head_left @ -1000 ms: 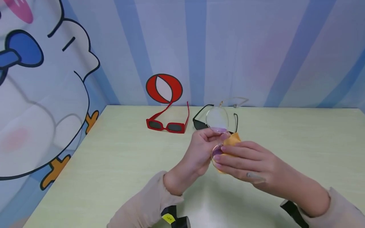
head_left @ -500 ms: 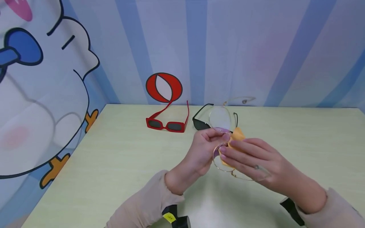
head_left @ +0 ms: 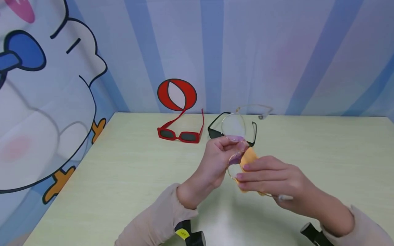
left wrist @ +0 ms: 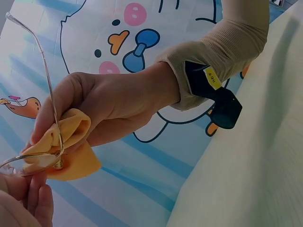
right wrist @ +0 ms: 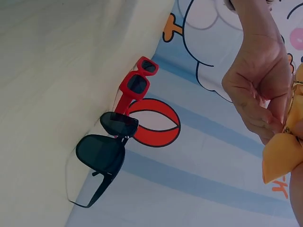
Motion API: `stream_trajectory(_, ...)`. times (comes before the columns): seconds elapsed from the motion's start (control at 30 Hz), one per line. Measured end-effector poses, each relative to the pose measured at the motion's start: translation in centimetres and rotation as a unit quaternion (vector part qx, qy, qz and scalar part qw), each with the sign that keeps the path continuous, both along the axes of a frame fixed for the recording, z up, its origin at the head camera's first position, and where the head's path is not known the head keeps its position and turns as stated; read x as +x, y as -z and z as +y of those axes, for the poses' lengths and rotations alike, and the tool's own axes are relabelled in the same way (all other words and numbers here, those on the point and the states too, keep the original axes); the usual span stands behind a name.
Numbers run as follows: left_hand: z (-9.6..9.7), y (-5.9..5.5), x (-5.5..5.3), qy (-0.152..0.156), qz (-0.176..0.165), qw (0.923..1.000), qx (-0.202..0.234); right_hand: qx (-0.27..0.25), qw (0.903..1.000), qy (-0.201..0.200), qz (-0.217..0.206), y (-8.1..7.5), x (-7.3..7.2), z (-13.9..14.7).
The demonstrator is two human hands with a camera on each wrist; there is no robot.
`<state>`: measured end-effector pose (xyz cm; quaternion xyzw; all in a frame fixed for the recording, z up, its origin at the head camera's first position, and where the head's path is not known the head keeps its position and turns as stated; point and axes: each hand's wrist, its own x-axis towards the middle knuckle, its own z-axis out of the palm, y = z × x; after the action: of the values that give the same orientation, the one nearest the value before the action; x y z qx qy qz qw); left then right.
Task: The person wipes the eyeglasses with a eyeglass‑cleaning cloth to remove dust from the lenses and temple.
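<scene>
Thin gold-rimmed eyeglasses [head_left: 233,125] with purple-tinted lens parts are held up above the table, one lens higher than the other. My left hand [head_left: 214,164] pinches them near the middle of the frame. In my right hand [head_left: 281,179] is a yellow-orange cloth [head_left: 248,158], gripped around the lower lens. The left wrist view shows the cloth [left wrist: 78,163] folded over the rim, with a temple arm [left wrist: 49,85] sticking up past the right fingers. From the right wrist, the left hand [right wrist: 258,90] appears beside the cloth [right wrist: 280,158]; the lens under it is hidden.
Red sunglasses [head_left: 179,136] rest on the pale table [head_left: 129,177] near its back edge. Black sunglasses [head_left: 215,133] lie to their right, partly behind the held eyeglasses. A printed blue backdrop [head_left: 261,51] rises directly behind the table.
The right hand and cloth shifted right off the lower lens, then came back lower down along it. The eyeglasses swayed slightly right and back, while the left hand kept its pinch.
</scene>
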<state>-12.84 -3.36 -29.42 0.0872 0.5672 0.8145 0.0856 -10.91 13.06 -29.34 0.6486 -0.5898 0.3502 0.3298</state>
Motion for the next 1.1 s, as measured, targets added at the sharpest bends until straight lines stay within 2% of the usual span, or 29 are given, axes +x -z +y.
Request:
stream_trajectory(0.1, 0.0, -0.1, 0.1, 0.005, 0.004, 0.9999, 0.008, 0.003, 0.9994, -0.023, -0.027, 0.0, 0.1, 0.3)
stream_trajectory(0.13, -0.1, -0.1, 0.1, 0.007, 0.004, 0.9999, 0.01, 0.003, 0.9995, -0.021, -0.025, 0.0, 0.1, 0.4)
stream_trajectory(0.33, -0.1, 0.0, 0.1, 0.019, 0.0, 0.9997, 0.015, -0.022, 0.9971, 0.062, 0.039, 0.1, -0.2, 0.1)
stream_trajectory(0.43, -0.2, 0.0, 0.1, 0.012, 0.001, 0.9998, 0.013, -0.032, 0.9951, 0.085, 0.039, 0.4, -0.3, -0.2)
stream_trajectory(0.5, -0.3, 0.0, 0.0, 0.001, 0.007, 0.9999, 0.011, -0.031, 0.9959, 0.083, 0.02, 0.6, -0.2, -0.3)
stream_trajectory(0.6, -0.4, -0.1, -0.1, -0.012, 0.015, 0.9997, 0.018, -0.01, 0.9968, 0.074, -0.03, 1.0, 0.1, -0.1)
stream_trajectory(0.7, -0.4, -0.2, -0.3, -0.016, 0.031, 0.999, 0.027, 0.01, 0.9939, 0.048, -0.099, 1.2, 0.4, 0.3)
stream_trajectory(0.77, -0.5, -0.3, -0.4, -0.017, 0.042, 0.9985, 0.031, 0.023, 0.9859, 0.017, -0.165, 1.3, 0.6, 0.8)
stream_trajectory(0.8, -0.5, -0.3, -0.5, -0.017, 0.043, 0.9984, 0.032, 0.031, 0.9775, -0.007, -0.209, 1.4, 0.7, 1.1)
stream_trajectory(0.83, -0.5, -0.2, -0.6, -0.017, 0.048, 0.9982, 0.032, 0.045, 0.963, -0.035, -0.264, 1.3, 0.9, 1.4)
stream_trajectory(0.87, -0.6, -0.2, -0.6, -0.019, 0.048, 0.9982, 0.03, 0.056, 0.9439, -0.076, -0.317, 1.3, 0.9, 1.8)
stream_trajectory(0.9, -0.7, -0.1, -0.7, -0.022, 0.049, 0.9982, 0.028, 0.066, 0.9204, -0.117, -0.367, 1.2, 0.9, 2.1)
stream_trajectory(0.97, -0.7, -0.1, -0.8, -0.027, 0.045, 0.9984, 0.023, 0.079, 0.8609, -0.206, -0.458, 1.1, 0.7, 2.7)
stream_trajectory(1.03, -0.8, 0.0, -0.9, -0.032, 0.042, 0.9985, 0.016, 0.088, 0.8003, -0.274, -0.526, 1.0, 0.5, 3.2)
stream_trajectory(1.07, -0.8, 0.0, -1.0, -0.035, 0.038, 0.9986, 0.013, 0.087, 0.7733, -0.312, -0.545, 1.1, 0.2, 3.4)
stream_trajectory(1.1, -0.8, 0.0, -1.0, -0.038, 0.035, 0.9986, 0.012, 0.083, 0.7517, -0.326, -0.567, 1.1, 0.2, 3.5)
